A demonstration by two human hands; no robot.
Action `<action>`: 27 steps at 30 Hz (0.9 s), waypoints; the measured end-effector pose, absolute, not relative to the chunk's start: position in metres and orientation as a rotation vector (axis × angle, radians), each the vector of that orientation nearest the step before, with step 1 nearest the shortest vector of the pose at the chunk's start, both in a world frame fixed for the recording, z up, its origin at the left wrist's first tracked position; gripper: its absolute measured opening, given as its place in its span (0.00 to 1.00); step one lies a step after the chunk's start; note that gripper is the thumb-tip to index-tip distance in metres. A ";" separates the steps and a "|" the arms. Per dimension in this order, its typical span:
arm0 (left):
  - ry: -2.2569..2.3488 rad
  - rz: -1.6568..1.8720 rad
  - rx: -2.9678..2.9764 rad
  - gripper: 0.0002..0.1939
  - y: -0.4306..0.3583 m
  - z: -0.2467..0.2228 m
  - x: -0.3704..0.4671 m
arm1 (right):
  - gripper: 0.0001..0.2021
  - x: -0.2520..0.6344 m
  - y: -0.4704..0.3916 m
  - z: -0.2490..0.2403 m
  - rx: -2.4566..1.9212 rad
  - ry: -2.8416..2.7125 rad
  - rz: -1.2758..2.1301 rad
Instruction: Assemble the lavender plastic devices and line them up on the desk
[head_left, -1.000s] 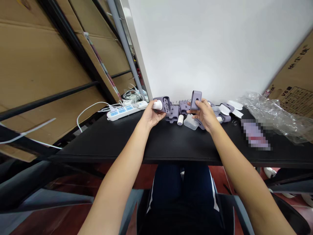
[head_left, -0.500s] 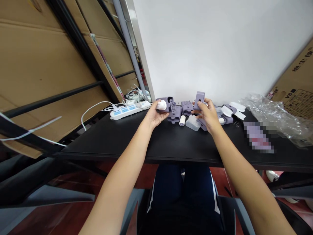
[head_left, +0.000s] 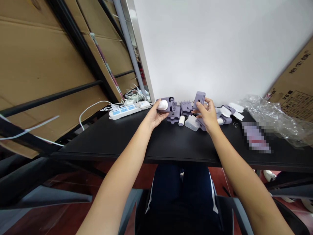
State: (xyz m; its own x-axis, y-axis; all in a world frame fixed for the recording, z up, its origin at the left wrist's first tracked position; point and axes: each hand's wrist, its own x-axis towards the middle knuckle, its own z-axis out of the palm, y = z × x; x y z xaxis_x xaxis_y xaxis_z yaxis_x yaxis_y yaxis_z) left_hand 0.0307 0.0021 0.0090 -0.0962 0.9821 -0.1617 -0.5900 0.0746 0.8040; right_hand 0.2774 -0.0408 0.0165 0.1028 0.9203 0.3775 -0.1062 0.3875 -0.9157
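My left hand (head_left: 155,117) is closed around a purple plastic housing (head_left: 168,100) with a white ribbed knob (head_left: 162,104) on its near side. To the right, my right hand (head_left: 206,112) grips a purple rectangular cover (head_left: 199,99) with a dark oval opening, held upright above the table. Between the hands lie more purple parts (head_left: 186,108) with thin wire hooks standing up behind. A white cylinder (head_left: 181,120) and a translucent plastic cup (head_left: 192,123) rest on the table in front of them.
On the black table (head_left: 186,147), a white power strip (head_left: 129,109) with tangled cables sits at the left. White and purple pieces (head_left: 226,111) lie right of my right hand. Further right are clear plastic wrap (head_left: 276,114), a blurred purple packet (head_left: 256,137) and a cardboard box (head_left: 299,78).
My right hand has tilted the purple cover slightly, so its side shows more. The left hand keeps its hold on the housing, almost unmoved.
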 end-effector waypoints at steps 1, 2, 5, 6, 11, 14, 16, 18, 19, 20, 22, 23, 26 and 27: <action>0.891 1.449 0.580 0.12 0.002 0.010 0.031 | 0.31 0.277 -0.041 0.016 -0.866 -1.224 0.913; 0.894 1.448 0.580 0.12 0.001 0.010 0.032 | 0.31 0.277 -0.040 0.016 -0.864 -1.225 0.907; 0.906 1.441 0.576 0.12 0.001 0.010 0.032 | 0.31 0.277 -0.040 0.014 -0.861 -1.229 0.895; 0.911 1.441 0.572 0.12 0.001 0.010 0.032 | 0.31 0.276 -0.040 0.014 -0.863 -1.236 0.896; 0.914 1.460 0.556 0.13 0.002 0.009 0.031 | 0.31 0.277 -0.039 0.013 -0.896 -1.283 0.911; 0.911 1.459 0.557 0.14 0.002 0.008 0.031 | 0.31 0.276 -0.040 0.014 -0.918 -1.294 0.913; 0.901 1.452 0.572 0.14 0.002 0.008 0.031 | 0.32 0.275 -0.041 0.014 -0.933 -1.316 0.923; 0.893 1.445 0.587 0.14 0.002 0.007 0.032 | 0.32 0.273 -0.042 0.013 -0.946 -1.347 0.933; 0.892 1.442 0.591 0.14 0.002 0.007 0.032 | 0.32 0.272 -0.042 0.013 -0.950 -1.361 0.934; 0.892 1.442 0.593 0.14 0.002 0.006 0.032 | 0.32 0.272 -0.042 0.012 -0.952 -1.370 0.933; 0.893 1.445 0.599 0.16 0.003 0.006 0.032 | 0.31 0.272 -0.042 0.011 -0.956 -1.378 0.926; 0.890 1.451 0.610 0.17 0.003 0.005 0.032 | 0.31 0.272 -0.042 0.011 -0.959 -1.378 0.925; 0.888 1.498 0.675 0.19 0.002 0.005 0.033 | 0.31 0.272 -0.042 0.012 -0.965 -1.372 0.934; 0.890 1.520 0.701 0.21 0.001 0.005 0.034 | 0.31 0.272 -0.042 0.012 -0.966 -1.373 0.942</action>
